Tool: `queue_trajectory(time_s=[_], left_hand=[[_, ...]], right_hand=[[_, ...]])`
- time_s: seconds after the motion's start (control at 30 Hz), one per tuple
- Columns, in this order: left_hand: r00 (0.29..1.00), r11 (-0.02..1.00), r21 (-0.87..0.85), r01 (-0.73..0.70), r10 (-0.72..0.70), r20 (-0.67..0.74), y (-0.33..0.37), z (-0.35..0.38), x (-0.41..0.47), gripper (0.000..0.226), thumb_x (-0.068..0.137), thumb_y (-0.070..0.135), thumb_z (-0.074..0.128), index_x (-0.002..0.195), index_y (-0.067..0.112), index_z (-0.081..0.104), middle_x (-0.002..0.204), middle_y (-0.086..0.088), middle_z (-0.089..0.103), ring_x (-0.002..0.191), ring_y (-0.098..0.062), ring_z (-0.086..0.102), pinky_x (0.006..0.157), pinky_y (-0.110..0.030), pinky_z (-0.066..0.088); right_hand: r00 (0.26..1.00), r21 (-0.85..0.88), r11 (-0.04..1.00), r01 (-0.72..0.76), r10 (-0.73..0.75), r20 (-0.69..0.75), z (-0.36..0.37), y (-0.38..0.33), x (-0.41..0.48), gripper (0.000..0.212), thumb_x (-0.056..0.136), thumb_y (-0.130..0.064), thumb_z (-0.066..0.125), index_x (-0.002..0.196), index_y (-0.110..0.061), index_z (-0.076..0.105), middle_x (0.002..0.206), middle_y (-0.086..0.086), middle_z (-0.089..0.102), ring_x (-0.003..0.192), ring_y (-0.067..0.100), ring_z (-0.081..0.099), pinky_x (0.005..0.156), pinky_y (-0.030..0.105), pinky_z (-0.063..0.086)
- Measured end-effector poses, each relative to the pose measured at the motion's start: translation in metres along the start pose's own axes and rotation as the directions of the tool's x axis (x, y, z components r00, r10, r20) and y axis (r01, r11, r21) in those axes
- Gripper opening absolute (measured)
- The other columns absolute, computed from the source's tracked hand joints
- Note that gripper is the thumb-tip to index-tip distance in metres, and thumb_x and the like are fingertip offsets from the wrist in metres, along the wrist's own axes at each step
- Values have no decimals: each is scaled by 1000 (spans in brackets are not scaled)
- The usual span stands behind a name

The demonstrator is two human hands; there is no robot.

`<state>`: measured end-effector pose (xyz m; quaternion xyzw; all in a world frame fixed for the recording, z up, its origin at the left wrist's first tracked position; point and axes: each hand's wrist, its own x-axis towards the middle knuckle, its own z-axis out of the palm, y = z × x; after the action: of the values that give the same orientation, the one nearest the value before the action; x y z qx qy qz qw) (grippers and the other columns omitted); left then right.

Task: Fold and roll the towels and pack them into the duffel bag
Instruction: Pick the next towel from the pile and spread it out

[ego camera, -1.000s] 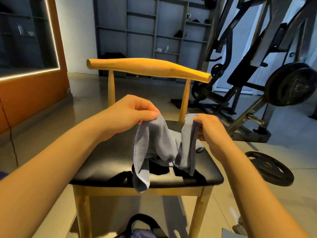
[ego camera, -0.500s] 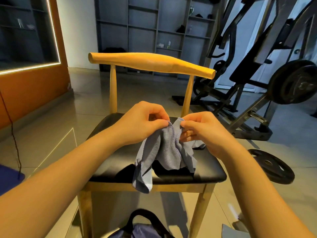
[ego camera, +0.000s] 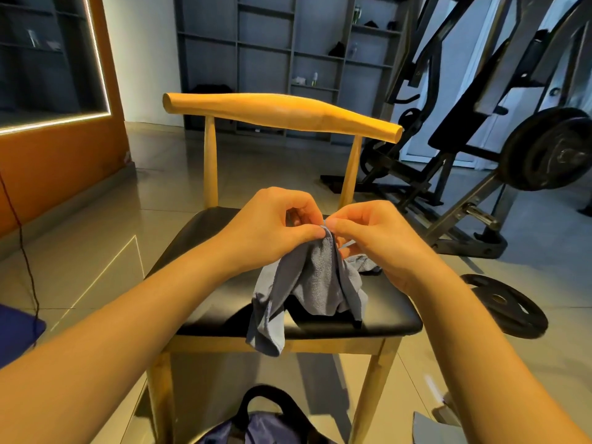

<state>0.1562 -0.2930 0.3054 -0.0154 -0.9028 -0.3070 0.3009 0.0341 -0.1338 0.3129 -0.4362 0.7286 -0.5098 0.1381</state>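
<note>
A small grey towel point(ego camera: 312, 283) hangs in loose folds above the black seat of a wooden chair point(ego camera: 205, 251). My left hand point(ego camera: 272, 222) and my right hand point(ego camera: 371, 232) meet at its top, each pinching the cloth between thumb and fingers, fingertips almost touching. The towel's lower end droops over the seat's front edge. Part of it lies on the seat behind my right hand. The dark blue duffel bag point(ego camera: 266, 424) with a black handle sits on the floor under the chair's front, cut off by the frame's bottom edge.
A weight plate point(ego camera: 506, 304) lies on the tiled floor right of the chair. A weight machine point(ego camera: 480, 123) with a loaded plate stands behind it. Shelving lines the back wall. An orange wall and a hanging cable are at the left.
My hands, apart a second ago with the towel stretched between them, have come together, bringing the two held ends of the towel to one point. My view has tilted down slightly.
</note>
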Motion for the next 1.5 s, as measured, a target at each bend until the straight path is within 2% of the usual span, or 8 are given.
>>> queue_trajectory(time_s=[0.37, 0.6, 0.7, 0.8, 0.93, 1.13, 1.27, 1.5], left_hand=[[997, 997, -58, 46, -49, -57, -3, 6, 4, 14, 84, 31, 82, 83, 18, 76, 73, 7, 70, 68, -8, 64, 63, -18, 48], [984, 988, -27, 152, -148, 100, -7, 16, -4, 6, 84, 13, 78, 85, 18, 75, 73, 2, 70, 66, -11, 62, 64, -29, 54], [954, 979, 49, 197, -203, 221, -17, 19, -16, 14, 82, 9, 76, 75, 21, 71, 65, 6, 65, 59, -6, 55, 59, -28, 50], [909, 964, 89, 251, -266, 320, -26, 12, -27, 21, 83, 8, 73, 72, 25, 70, 58, 9, 60, 55, -5, 53, 58, -25, 47], [870, 945, 104, 309, -325, 371, -35, 0, -28, 14, 84, 10, 74, 77, 21, 77, 67, -2, 69, 65, -17, 62, 68, -42, 56], [858, 918, 11, 397, -375, 351, -35, -6, -22, 6, 88, 8, 76, 83, 11, 79, 78, -4, 77, 72, -10, 70, 72, -17, 54], [880, 878, -133, 460, -430, 200, -38, 5, -11, 8, 86, 21, 79, 81, 15, 80, 79, -2, 77, 72, -5, 67, 68, -20, 52], [867, 859, -157, 488, -456, 200, -44, 24, 1, 17, 93, 10, 71, 96, 23, 80, 91, 6, 78, 87, -4, 72, 76, -17, 53]], right_hand=[[996, 26, 997, 68, -70, 50, -8, -2, -6, 12, 92, -13, 72, 95, -3, 78, 92, 17, 76, 85, 23, 71, 72, 26, 59], [1000, -13, 1000, 14, -15, -17, -18, 13, -2, 15, 90, -2, 57, 86, 4, 70, 87, 24, 69, 83, 27, 66, 80, 42, 57], [999, 111, 994, -18, 22, -31, -32, 28, -3, 18, 82, -1, 53, 82, 16, 59, 80, 21, 61, 81, 24, 57, 77, 38, 46], [996, 380, 923, -58, 81, -45, -45, 49, -15, 16, 79, -3, 49, 66, 2, 56, 67, 12, 52, 67, 21, 49, 65, 31, 41], [977, 682, 716, -149, 214, -12, -59, 79, -35, 27, 78, -5, 45, 55, -15, 54, 60, 0, 46, 60, 13, 43, 60, 27, 38], [925, 505, 789, -349, 378, 48, -66, 98, -50, 25, 87, -4, 43, 66, -12, 56, 71, 6, 51, 65, 15, 49, 62, 26, 45], [919, 381, 845, -375, 394, 32, -69, 99, -54, 26, 92, -5, 41, 71, -7, 56, 75, 9, 53, 69, 16, 52, 62, 24, 46], [811, 117, 848, -517, 529, -252, -71, 97, -35, 26, 92, -5, 47, 69, -8, 56, 78, 13, 53, 76, 25, 47, 63, 31, 36]])
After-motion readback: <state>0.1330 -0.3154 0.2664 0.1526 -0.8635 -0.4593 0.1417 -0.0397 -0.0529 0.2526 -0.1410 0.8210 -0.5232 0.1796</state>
